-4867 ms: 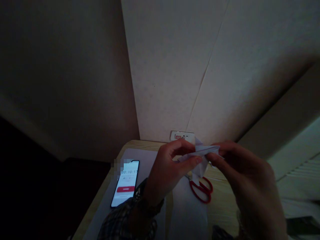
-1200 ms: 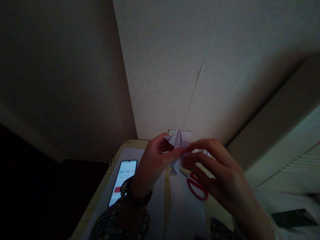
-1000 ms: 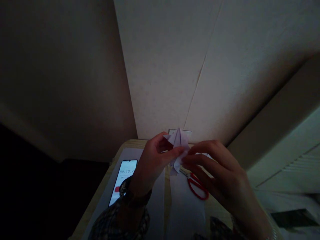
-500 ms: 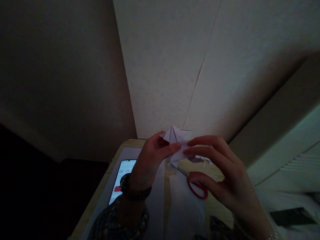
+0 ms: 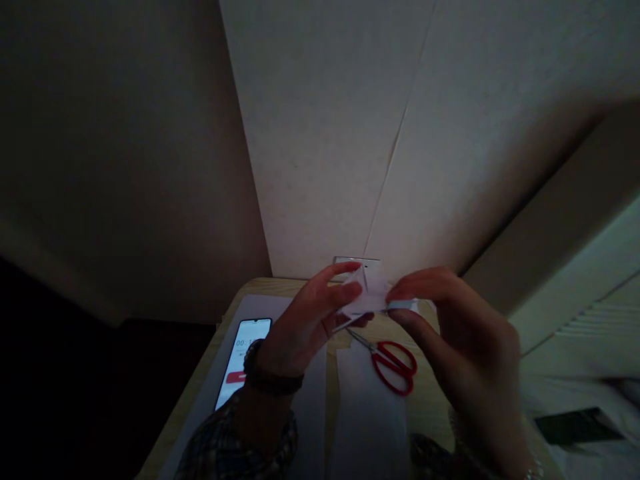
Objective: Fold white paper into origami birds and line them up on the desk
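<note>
A small folded white paper [image 5: 373, 293] is held up above the table, between both hands. My left hand [image 5: 320, 310] grips its left side, with the thumb lying over the front and some fingers behind. On the right, my right hand [image 5: 450, 320] pinches the paper's right end between thumb and forefinger. Scissors with red handles [image 5: 395, 365] lie just below the paper, their blades pointing up and left, partly over a white paper sheet [image 5: 367, 407].
A lit phone [image 5: 253, 337] showing a timer lies at the left on another white sheet [image 5: 310, 413]. The wooden table [image 5: 273, 287] meets a pale wall at the back. A wall plate [image 5: 373, 265] shows behind the hands. A dark flat object [image 5: 577, 427] is at the far right.
The folded paper has turned so its point no longer stands upward. My right hand's thumb has come up to pinch its right end. The scissors' handles are now fully uncovered.
</note>
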Tool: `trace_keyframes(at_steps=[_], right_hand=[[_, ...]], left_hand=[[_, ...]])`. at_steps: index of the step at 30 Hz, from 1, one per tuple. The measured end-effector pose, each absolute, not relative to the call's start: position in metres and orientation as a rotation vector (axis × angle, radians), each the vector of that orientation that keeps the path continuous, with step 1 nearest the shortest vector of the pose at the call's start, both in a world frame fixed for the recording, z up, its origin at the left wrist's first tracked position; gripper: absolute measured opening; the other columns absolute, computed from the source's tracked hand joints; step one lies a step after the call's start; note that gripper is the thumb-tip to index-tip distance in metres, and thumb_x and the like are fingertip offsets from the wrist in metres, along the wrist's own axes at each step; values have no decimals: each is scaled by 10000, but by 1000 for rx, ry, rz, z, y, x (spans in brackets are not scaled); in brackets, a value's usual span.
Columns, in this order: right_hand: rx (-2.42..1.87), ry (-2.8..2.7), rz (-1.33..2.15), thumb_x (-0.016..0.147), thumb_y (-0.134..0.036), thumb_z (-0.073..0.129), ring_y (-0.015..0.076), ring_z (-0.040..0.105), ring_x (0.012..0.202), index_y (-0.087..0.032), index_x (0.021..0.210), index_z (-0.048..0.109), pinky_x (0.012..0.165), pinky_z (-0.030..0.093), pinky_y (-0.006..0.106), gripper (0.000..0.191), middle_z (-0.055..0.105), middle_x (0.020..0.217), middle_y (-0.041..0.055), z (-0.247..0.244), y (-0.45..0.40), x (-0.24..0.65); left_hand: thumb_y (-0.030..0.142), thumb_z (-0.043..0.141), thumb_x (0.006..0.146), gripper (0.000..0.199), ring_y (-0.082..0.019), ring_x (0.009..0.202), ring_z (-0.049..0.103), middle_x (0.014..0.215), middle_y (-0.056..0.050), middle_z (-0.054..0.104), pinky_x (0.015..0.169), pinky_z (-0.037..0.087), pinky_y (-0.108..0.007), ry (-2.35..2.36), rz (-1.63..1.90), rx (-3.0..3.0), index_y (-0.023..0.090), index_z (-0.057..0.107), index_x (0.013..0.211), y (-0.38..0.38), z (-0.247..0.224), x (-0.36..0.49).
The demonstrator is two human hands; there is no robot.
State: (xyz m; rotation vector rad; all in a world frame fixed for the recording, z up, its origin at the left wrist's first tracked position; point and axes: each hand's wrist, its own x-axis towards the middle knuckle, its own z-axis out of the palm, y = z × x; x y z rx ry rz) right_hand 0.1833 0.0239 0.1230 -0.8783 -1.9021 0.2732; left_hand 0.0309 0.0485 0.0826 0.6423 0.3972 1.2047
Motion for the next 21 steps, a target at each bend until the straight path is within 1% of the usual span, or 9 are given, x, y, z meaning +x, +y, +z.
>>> trace_keyframes(at_steps=[2,4,7,11,13,15,18,20,21], right_hand=[[-956,-1739,339,816,-189,656,129,597,697,-225,810,622,625,480,248,50,632,754,-22,121,24,180],[-1013,-1585,428,819,-210,651,124,602,643,-217,784,622,575,486,230,47,636,704,-23,119,25,178],[-1026,-1440,547,820,-246,655,107,610,622,-214,766,618,568,493,198,72,640,672,-32,116,28,180],[-1028,-1363,597,827,-265,652,89,619,640,-225,803,622,582,484,169,55,658,691,-43,114,30,184],[-1032,-1387,573,839,-257,636,101,632,652,-221,806,621,587,495,185,51,665,705,-33,114,30,185],[-1015,-1443,500,840,-227,630,122,642,699,-220,830,619,623,517,218,17,666,757,-15,115,30,185],[-937,-1584,307,826,-142,632,147,626,817,-232,879,623,725,527,273,105,642,866,5,117,31,185],[-862,-1721,195,810,-90,635,160,603,885,-234,892,629,780,511,306,167,624,923,14,118,31,186],[-822,-1789,153,803,-71,637,166,596,908,-234,899,631,792,503,318,189,620,945,18,118,32,187]], left_hand=[[374,679,774,324,-132,654,659,802,-56,715,630,514,-232,337,1176,632,158,631,1012,50,80,32],[467,575,836,381,-147,677,679,812,-89,733,645,519,-239,281,1141,640,150,612,1045,52,77,32],[523,530,845,434,-163,689,693,838,-108,747,650,517,-245,264,1122,680,162,572,1081,53,75,31],[494,478,884,450,-162,663,696,834,-111,747,609,511,-235,323,1135,741,160,476,1186,51,77,29],[453,452,909,436,-153,653,694,836,-109,747,614,514,-233,356,1181,754,156,424,1227,49,80,29],[440,473,902,450,-167,692,704,887,-120,746,664,526,-259,386,1233,761,162,391,1246,48,82,29],[419,529,874,427,-221,833,709,970,-135,737,796,527,-334,398,1304,737,149,457,1196,46,85,29],[363,563,862,330,-213,875,698,969,-114,737,830,519,-327,394,1338,691,135,559,1100,45,86,29],[341,566,862,281,-197,866,694,955,-99,739,815,521,-303,385,1342,677,133,603,1047,44,87,29]])
